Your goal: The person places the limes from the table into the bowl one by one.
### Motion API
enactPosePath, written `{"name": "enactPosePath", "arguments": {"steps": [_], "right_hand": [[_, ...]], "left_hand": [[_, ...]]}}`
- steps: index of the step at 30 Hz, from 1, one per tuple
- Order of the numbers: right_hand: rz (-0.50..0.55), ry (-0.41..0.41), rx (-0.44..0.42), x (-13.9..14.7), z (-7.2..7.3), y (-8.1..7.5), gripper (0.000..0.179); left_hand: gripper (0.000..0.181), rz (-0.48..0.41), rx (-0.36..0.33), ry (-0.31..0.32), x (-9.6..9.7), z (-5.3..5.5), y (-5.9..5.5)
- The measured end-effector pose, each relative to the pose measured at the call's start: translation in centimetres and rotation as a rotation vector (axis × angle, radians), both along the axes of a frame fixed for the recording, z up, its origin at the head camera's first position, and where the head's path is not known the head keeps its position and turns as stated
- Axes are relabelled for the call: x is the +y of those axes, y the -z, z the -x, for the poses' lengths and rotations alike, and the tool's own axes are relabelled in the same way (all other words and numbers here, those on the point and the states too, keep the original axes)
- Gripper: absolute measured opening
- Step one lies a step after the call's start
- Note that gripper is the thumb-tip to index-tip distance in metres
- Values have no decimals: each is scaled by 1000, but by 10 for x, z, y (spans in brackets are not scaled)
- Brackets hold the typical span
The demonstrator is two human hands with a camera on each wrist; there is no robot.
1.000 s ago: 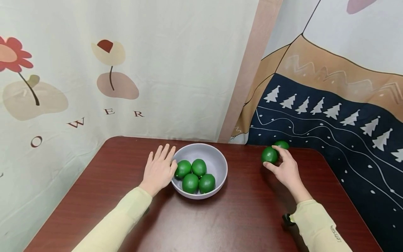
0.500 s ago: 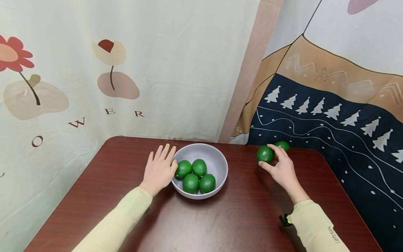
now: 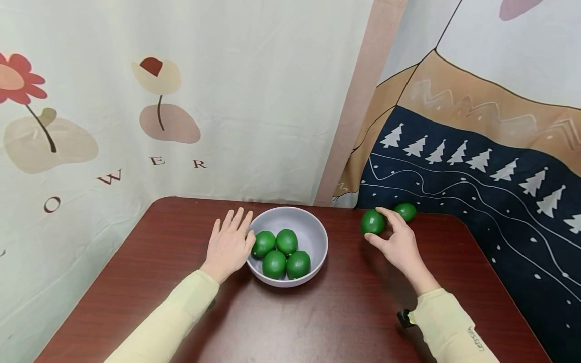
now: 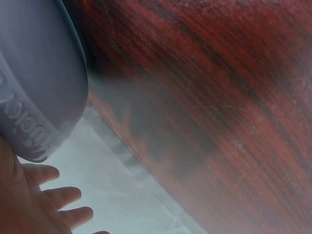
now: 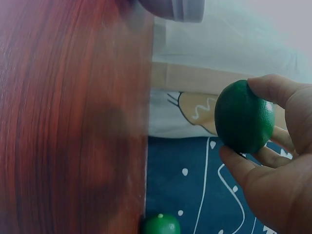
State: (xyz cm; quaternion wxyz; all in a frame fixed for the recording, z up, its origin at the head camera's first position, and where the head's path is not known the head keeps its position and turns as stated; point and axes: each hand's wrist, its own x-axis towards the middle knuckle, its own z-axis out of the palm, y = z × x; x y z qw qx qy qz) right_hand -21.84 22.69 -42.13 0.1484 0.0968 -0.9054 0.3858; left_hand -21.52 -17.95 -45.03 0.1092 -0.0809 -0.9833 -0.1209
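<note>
A green lime (image 3: 372, 222) is pinched between the thumb and fingers of my right hand (image 3: 398, 245), held above the table in the right wrist view too. Behind that hand, a second lime (image 3: 405, 212) lies near the table's back edge. Left of it stands a grey-lilac bowl (image 3: 316, 237) holding several limes (image 3: 274, 264). My left hand (image 3: 228, 247) is at the bowl's left side, fingers straight and spread, thumb by the rim. In the left wrist view, raised lettering shows on the bowl's outer wall (image 4: 44, 83) beside the fingers.
The dark red wooden table (image 3: 290, 322) has rounded back corners. Right behind it hang a pale curtain (image 3: 254, 126) with flower prints and a dark blue cloth (image 3: 454, 186) with white trees. A black band (image 3: 404, 318) shows under the right sleeve.
My right hand has carried its lime leftward, toward the bowl and away from the lime at the back edge, which is now more exposed. The left hand and bowl stay put.
</note>
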Motion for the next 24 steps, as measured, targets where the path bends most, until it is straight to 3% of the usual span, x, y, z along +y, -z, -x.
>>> {"name": "enactPosePath", "arguments": {"steps": [24], "right_hand": [[74,-106,12,-36,-7,-8,70]], "left_hand": [[57,-7,15,1,0,-1,0]]}}
